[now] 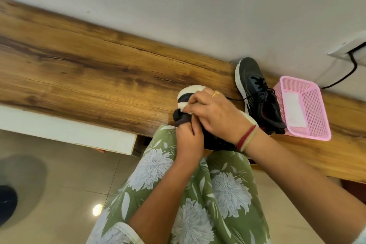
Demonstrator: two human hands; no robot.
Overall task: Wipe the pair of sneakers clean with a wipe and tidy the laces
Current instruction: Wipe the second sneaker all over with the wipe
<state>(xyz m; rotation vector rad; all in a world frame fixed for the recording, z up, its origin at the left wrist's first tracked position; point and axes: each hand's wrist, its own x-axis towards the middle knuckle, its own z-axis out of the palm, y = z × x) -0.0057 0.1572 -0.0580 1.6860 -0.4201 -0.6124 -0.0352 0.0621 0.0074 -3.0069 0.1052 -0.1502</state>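
Nearest the camera, a lap covered by a green floral garment (190,194) is seen. Just beyond it, at the near edge of the wooden table (99,77), the left hand (188,140) is curled round the dark upper of the held sneaker (190,91). This shoe is turned so that its pale sole rim faces up and away. Its long axis runs from far-left to near-right, mostly hidden under the right hand (217,113). That hand is laid over the shoe, and a white wipe (187,108) is pinched in its bent fingertips and pressed against the sole at the shoe's left end. The stroke in hand is judged to run along that rim towards the right. Farther right, the second sneaker (255,93) is stood upright, toe towards the wall, with a lace (235,98) trailed loose (not yet tidied). It is nearer the right hand. Just beside it stands a pink basket (320,117) holding a white sheet (295,111).
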